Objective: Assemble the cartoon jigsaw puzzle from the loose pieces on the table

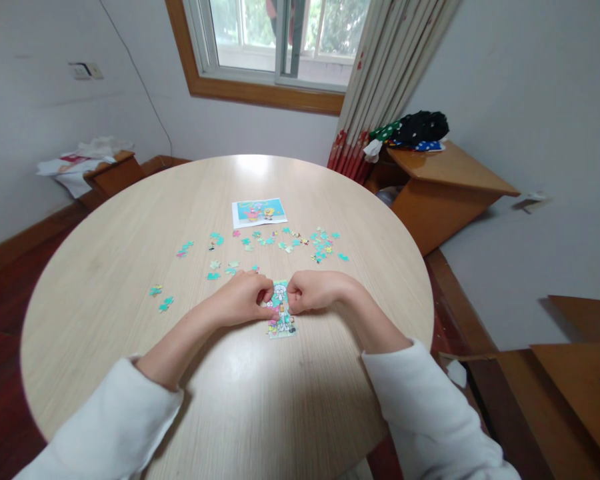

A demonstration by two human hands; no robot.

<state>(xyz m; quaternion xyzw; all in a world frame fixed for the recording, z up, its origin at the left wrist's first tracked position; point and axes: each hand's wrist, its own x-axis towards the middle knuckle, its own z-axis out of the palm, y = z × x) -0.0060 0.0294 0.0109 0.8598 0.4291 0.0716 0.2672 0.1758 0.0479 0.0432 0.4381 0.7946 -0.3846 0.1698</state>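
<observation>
Just below the centre of the frame, I have the joined puzzle section (pixel 283 321) flat on the round table (pixel 280 413), a narrow upright strip with a pale blue-green figure on it and some pink and yellow along its left side. From the left, the left hand (pixel 243 298) reaches its edge, thumb laid on the pieces and fingers curled above. On the opposite edge I see the right hand (pixel 317 291), fingers folded in, knuckles upward. The two hands stand apart with the section between them; from my end I cannot tell whether either one pinches a piece. White sleeves (pixel 115 417) run down to both lower corners.

Beyond the hands, loose puzzle pieces (pixel 323 253), mostly blue-green, spread in a broken band across the middle of the frame, thickest right of centre. Two small groups lie off to the left, the nearer one made up of a couple of pieces. Above the band, I get the printed picture (pixel 261 211), showing a pink and a yellow figure on blue.

At the top of the frame I have a wood-framed window (pixel 245 37) with a patterned curtain (pixel 385 60) on its right. Dark spotted cloth (pixel 423 129) sits on a wooden stand (pixel 445 175) at upper right; white papers (pixel 83 163) lie at the left.
</observation>
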